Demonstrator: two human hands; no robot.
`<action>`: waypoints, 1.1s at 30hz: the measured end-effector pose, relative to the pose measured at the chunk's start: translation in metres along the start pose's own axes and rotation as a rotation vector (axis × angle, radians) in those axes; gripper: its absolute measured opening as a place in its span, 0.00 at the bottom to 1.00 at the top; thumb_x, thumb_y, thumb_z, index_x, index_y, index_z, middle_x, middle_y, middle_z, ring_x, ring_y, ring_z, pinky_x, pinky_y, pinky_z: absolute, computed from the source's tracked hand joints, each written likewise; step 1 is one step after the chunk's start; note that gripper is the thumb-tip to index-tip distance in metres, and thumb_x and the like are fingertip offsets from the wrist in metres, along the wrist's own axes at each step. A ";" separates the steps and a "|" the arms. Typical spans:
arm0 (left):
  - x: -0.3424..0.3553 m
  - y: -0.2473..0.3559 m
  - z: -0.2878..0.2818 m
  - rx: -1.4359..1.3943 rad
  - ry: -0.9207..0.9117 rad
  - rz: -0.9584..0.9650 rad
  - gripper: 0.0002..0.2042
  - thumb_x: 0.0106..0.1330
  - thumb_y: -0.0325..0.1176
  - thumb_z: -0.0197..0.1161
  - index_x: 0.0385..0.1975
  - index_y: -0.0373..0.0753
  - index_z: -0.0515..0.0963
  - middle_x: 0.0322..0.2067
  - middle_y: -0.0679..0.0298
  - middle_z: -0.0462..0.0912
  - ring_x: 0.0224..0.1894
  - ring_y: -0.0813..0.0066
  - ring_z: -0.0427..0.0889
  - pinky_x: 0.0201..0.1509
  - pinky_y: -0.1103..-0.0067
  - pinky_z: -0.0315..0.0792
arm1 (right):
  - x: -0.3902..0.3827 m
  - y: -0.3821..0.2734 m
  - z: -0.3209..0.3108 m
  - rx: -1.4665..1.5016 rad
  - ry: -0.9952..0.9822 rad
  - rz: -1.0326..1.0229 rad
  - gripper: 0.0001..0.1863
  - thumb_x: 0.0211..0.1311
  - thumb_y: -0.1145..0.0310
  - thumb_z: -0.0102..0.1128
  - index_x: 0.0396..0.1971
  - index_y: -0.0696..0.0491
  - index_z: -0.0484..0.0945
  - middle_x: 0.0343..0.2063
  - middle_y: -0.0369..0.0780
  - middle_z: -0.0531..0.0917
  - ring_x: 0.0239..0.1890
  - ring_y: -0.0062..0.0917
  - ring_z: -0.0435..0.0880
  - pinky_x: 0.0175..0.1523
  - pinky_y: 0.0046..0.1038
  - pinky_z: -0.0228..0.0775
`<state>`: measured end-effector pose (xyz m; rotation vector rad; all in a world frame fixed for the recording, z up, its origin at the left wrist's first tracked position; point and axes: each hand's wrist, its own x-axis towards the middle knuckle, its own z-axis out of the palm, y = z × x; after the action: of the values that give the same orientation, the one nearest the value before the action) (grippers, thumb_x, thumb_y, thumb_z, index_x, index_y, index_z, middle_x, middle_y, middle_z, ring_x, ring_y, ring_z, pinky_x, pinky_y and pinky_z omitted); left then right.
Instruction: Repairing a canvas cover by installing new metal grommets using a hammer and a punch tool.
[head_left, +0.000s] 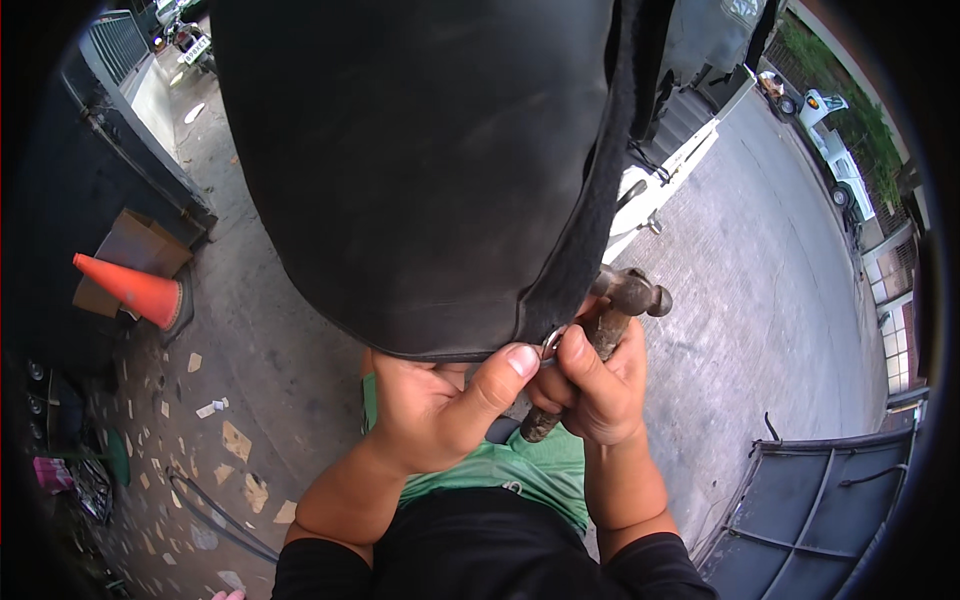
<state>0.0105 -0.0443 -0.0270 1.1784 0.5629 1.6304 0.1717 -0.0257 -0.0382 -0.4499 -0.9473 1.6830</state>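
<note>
A big sheet of black material (420, 160) hangs across the upper middle of the view, with a darker strap along its right side. At its lower corner sits a small metal ring (552, 342). My left hand (440, 405) pinches the sheet's bottom edge, its thumb pressed right beside the ring. My right hand (595, 385) grips a worn ball-peen hammer (610, 320) by its handle, the metal head pointing up and right, and its fingers also touch the ring.
An orange traffic cone (130, 288) lies by flattened cardboard (140, 245) at the left. A white vehicle (665, 170) stands beyond the sheet. Dark metal gates stand at the lower right (820, 510) and upper left. Paper scraps litter the concrete.
</note>
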 end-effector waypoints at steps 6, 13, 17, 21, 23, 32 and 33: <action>-0.002 -0.002 -0.005 0.158 -0.012 -0.004 0.05 0.69 0.20 0.65 0.42 0.29 0.82 0.34 0.65 0.86 0.35 0.84 0.80 0.41 0.84 0.75 | 0.000 -0.007 0.002 -0.098 -0.040 -0.019 0.18 0.75 0.69 0.64 0.53 0.68 0.73 0.27 0.38 0.80 0.24 0.17 0.77 0.28 0.21 0.67; -0.010 -0.008 -0.004 0.343 0.020 -0.008 0.17 0.71 0.32 0.58 0.50 0.22 0.79 0.40 0.50 0.89 0.39 0.70 0.87 0.45 0.76 0.80 | -0.007 0.003 -0.001 -0.313 0.017 -0.154 0.21 0.69 0.78 0.67 0.58 0.68 0.71 0.44 0.45 0.84 0.41 0.24 0.87 0.45 0.25 0.83; -0.021 -0.009 0.002 0.552 0.127 0.069 0.17 0.69 0.29 0.55 0.49 0.20 0.79 0.40 0.49 0.89 0.42 0.66 0.88 0.51 0.74 0.80 | -0.005 0.013 0.002 -0.378 -0.004 -0.272 0.23 0.70 0.80 0.65 0.61 0.69 0.70 0.46 0.46 0.84 0.41 0.24 0.87 0.47 0.26 0.82; -0.025 -0.010 0.002 0.731 0.155 0.146 0.17 0.69 0.28 0.55 0.48 0.18 0.79 0.41 0.48 0.89 0.43 0.66 0.87 0.52 0.73 0.80 | -0.010 0.018 0.009 -0.290 0.049 -0.291 0.22 0.70 0.81 0.64 0.61 0.69 0.71 0.44 0.46 0.85 0.40 0.23 0.87 0.47 0.25 0.81; -0.025 -0.007 0.004 0.711 0.157 0.185 0.16 0.70 0.28 0.56 0.47 0.18 0.79 0.42 0.49 0.88 0.44 0.69 0.86 0.53 0.75 0.80 | -0.010 0.021 0.008 -0.445 0.026 -0.414 0.20 0.71 0.81 0.63 0.59 0.70 0.72 0.39 0.43 0.87 0.39 0.21 0.86 0.45 0.23 0.79; -0.020 -0.028 -0.008 0.524 0.216 0.425 0.12 0.66 0.27 0.70 0.44 0.25 0.81 0.37 0.60 0.87 0.36 0.79 0.82 0.40 0.85 0.74 | 0.003 0.027 0.005 -0.771 0.059 -0.645 0.12 0.58 0.79 0.75 0.37 0.68 0.81 0.21 0.39 0.77 0.20 0.19 0.74 0.26 0.23 0.65; -0.018 -0.028 -0.008 0.523 0.216 0.427 0.12 0.66 0.27 0.70 0.44 0.25 0.81 0.37 0.60 0.87 0.36 0.79 0.82 0.40 0.85 0.74 | 0.003 0.029 0.003 -0.771 0.058 -0.647 0.12 0.58 0.79 0.75 0.37 0.68 0.81 0.21 0.39 0.77 0.20 0.19 0.74 0.26 0.23 0.65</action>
<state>0.0168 -0.0487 -0.0606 1.5920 0.9681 2.0614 0.1505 -0.0266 -0.0580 -0.6029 -1.4959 0.6827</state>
